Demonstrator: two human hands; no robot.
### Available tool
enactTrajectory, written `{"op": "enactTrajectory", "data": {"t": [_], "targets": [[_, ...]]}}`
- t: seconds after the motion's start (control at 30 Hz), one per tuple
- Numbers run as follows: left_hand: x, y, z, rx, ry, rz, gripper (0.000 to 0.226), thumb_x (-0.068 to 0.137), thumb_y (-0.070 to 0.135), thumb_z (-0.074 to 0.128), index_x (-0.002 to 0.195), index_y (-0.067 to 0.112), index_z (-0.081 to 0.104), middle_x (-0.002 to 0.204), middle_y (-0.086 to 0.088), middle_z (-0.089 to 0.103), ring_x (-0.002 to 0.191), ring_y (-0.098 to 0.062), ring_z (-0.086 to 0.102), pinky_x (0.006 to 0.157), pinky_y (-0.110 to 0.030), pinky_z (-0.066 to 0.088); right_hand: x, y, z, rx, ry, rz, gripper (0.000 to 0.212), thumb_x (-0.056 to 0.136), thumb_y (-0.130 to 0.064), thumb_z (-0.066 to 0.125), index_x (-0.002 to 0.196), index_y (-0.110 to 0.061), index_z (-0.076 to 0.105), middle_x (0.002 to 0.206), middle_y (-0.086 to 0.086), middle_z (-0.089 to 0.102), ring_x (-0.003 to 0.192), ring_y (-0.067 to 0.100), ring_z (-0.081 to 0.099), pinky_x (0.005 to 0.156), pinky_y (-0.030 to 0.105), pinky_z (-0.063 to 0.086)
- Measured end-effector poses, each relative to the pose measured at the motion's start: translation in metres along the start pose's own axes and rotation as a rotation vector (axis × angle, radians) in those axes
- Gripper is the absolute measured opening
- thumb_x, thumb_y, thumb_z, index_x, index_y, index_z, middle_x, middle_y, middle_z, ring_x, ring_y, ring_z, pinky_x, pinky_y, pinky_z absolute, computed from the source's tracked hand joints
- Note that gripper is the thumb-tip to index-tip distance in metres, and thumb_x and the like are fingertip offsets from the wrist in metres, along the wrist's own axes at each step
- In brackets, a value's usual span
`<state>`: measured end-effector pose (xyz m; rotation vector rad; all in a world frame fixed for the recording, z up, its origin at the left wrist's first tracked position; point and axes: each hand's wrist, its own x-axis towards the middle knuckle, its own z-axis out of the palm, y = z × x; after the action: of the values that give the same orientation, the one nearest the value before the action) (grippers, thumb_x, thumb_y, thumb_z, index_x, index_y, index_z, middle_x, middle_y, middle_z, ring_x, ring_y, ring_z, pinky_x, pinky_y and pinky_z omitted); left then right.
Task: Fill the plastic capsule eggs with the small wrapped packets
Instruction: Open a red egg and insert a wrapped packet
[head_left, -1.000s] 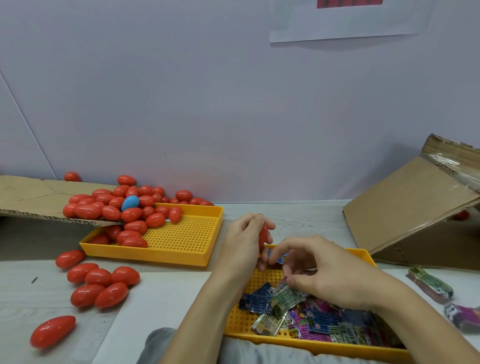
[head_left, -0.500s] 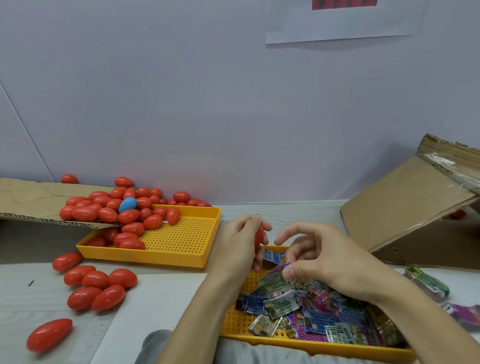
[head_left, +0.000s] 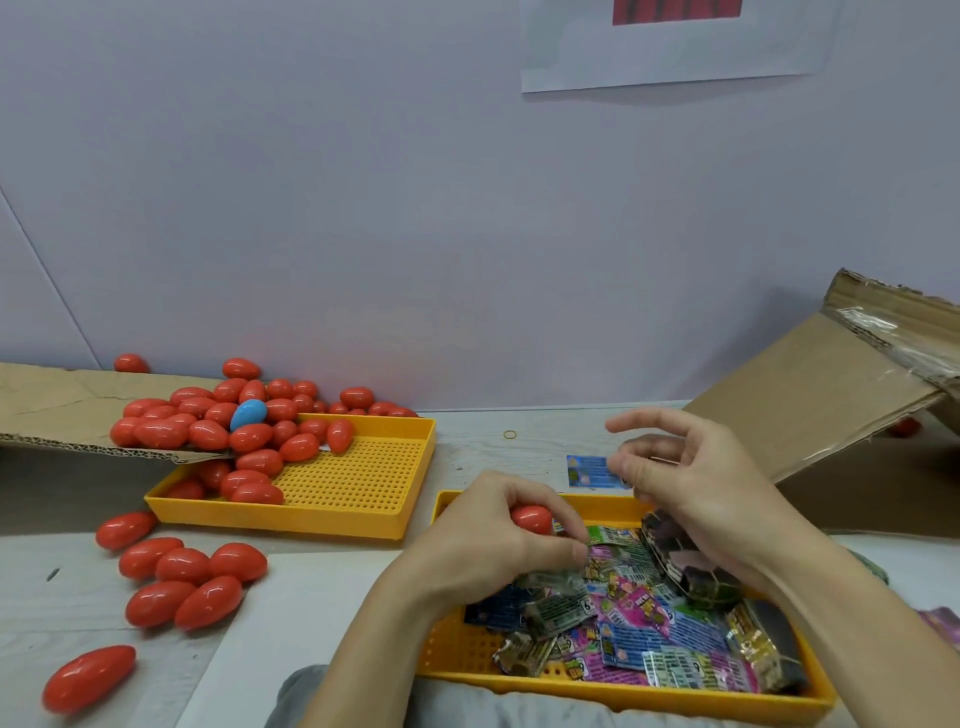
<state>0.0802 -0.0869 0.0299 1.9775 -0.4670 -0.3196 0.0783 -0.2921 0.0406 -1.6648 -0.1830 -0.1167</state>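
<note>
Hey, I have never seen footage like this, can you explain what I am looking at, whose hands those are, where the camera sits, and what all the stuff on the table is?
There is no machine here. A person wears a camera on the head, so the single view looks down on their own two hands at a table.

The left hand grips a red capsule egg. The right hand pinches a small blue wrapped packet at its fingertips.

Below the hands stands a yellow tray full of colourful packets. A second yellow tray on the left holds a heap of red eggs and one blue egg, spilling from a cardboard flap. More red eggs lie loose on the table, and a cardboard box sits on the right.
</note>
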Motion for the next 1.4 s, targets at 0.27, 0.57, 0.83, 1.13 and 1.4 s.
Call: {"op": "enactTrajectory", "data": {"t": [0.27, 0.57, 0.83, 1.13, 1.4], "targets": [[-0.002, 0.004, -0.005, 0.017, 0.119, 0.07, 0.045, 0.067, 0.07, 0.072, 0.098, 0.038, 0.071, 0.065, 0.015, 0.06, 0.057, 0.001, 0.055, 0.058, -0.015, 0.043, 0.002, 0.003, 0.0, 0.095, 0.002, 0.028, 0.026, 0.07, -0.023, 0.076, 0.096, -0.029, 0.074, 0.074, 0.003, 0.068, 0.061, 0.009, 0.057, 0.055, 0.023, 0.046], [0.006, 0.005, 0.005, -0.216, 0.386, 0.128, 0.021, 0.086, 0.025, 0.076, 0.066, 0.019, 0.072, 0.049, 0.016, 0.052, 0.044, 0.0, 0.047, 0.045, -0.012, 0.037, -0.001, 0.004, 0.015, -0.071, 0.06, 0.014, 0.011, 0.089, -0.017, 0.072, 0.097, -0.024, 0.071, 0.074, 0.0, 0.071, 0.068, 0.011, 0.066, 0.058, 0.019, 0.05], [0.011, 0.005, 0.009, -0.178, 0.611, 0.227, 0.027, 0.083, 0.031, 0.078, 0.064, 0.016, 0.067, 0.055, 0.011, 0.058, 0.046, 0.0, 0.047, 0.044, -0.014, 0.037, -0.006, -0.007, 0.031, 0.029, -0.086, 0.231, 0.032, 0.093, -0.036, 0.065, 0.091, -0.005, 0.074, 0.074, 0.007, 0.072, 0.06, 0.015, 0.066, 0.047, 0.018, 0.044], [0.007, 0.003, 0.007, -0.235, 0.361, 0.177, 0.035, 0.074, 0.053, 0.072, 0.065, 0.02, 0.068, 0.048, 0.012, 0.048, 0.043, -0.004, 0.04, 0.044, -0.018, 0.034, -0.007, -0.013, 0.023, 0.087, -0.138, 0.079, 0.019, 0.084, -0.032, 0.075, 0.097, -0.02, 0.079, 0.1, 0.0, 0.076, 0.094, 0.012, 0.069, 0.072, 0.027, 0.052], [0.005, 0.002, 0.003, -0.448, 0.068, 0.143, 0.032, 0.079, 0.044, 0.075, 0.067, 0.017, 0.066, 0.05, 0.003, 0.037, 0.045, -0.012, 0.026, 0.044, -0.022, 0.027, -0.008, -0.014, 0.011, 0.377, -0.362, 0.202, 0.032, 0.078, -0.014, 0.075, 0.105, -0.015, 0.06, 0.101, 0.016, 0.07, 0.092, 0.019, 0.063, 0.07, 0.027, 0.047]]}}
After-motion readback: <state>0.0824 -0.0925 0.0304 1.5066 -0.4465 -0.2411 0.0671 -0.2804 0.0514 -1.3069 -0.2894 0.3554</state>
